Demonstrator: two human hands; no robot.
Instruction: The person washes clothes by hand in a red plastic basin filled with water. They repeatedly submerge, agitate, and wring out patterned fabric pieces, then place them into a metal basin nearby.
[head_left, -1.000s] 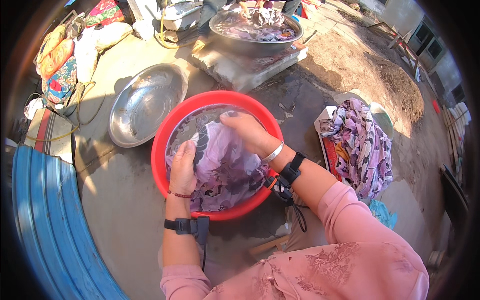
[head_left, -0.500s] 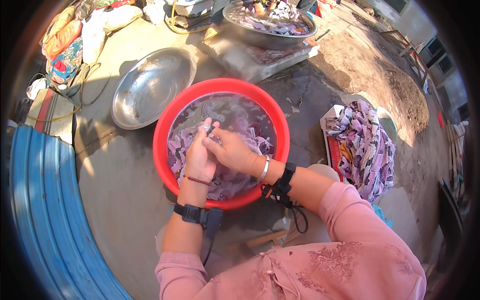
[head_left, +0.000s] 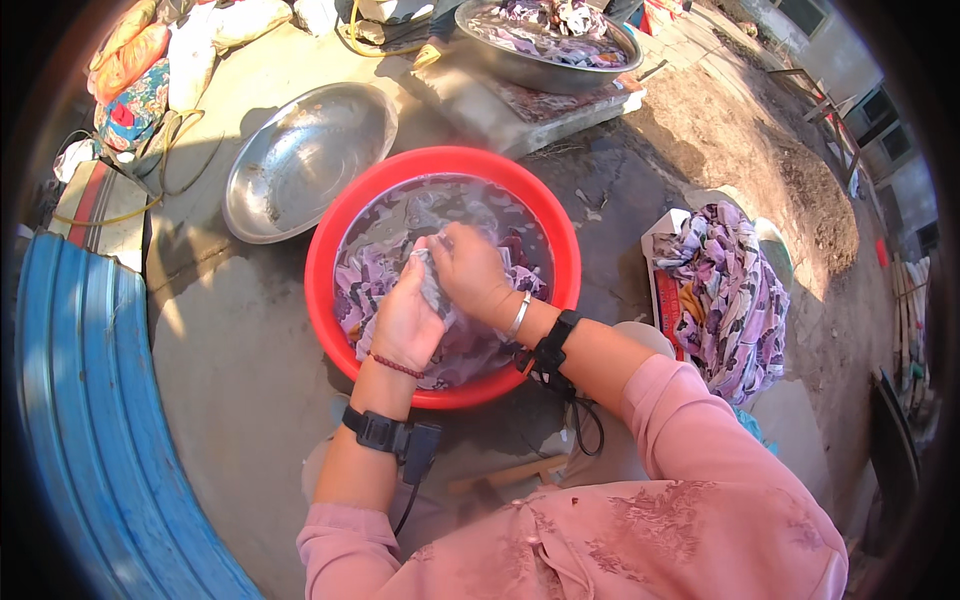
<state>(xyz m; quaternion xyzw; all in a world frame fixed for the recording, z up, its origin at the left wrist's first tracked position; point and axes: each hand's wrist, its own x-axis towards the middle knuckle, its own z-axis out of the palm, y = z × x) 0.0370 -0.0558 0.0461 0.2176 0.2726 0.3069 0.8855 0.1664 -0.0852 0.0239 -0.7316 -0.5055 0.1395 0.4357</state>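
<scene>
A red plastic basin [head_left: 568, 290] in front of me holds water and purple-and-white patterned fabric [head_left: 365, 290]. Over the basin my two hands meet, with a wet greyish piece of cloth [head_left: 432, 288] between them. My left hand [head_left: 405, 322] has its palm turned toward the right and its fingers pointing away from me against the cloth. Slightly blurred, my right hand [head_left: 470, 272] curls over the cloth's upper part, its fingertips partly hidden. The left wrist carries a dark red bead bracelet, the right a silver bangle, and both forearms have black straps.
A shallow steel basin [head_left: 300, 165] sits beyond on the left. More wet fabric fills a large metal basin [head_left: 550, 75] on a slab at the back. To the right, patterned fabric [head_left: 730, 300] is heaped on a box. Blue corrugated sheet metal [head_left: 95, 400] runs along the left.
My right hand has shifted slightly right and up, off my left palm. More of the greyish cloth now shows between the hands. The view has tilted a little.
</scene>
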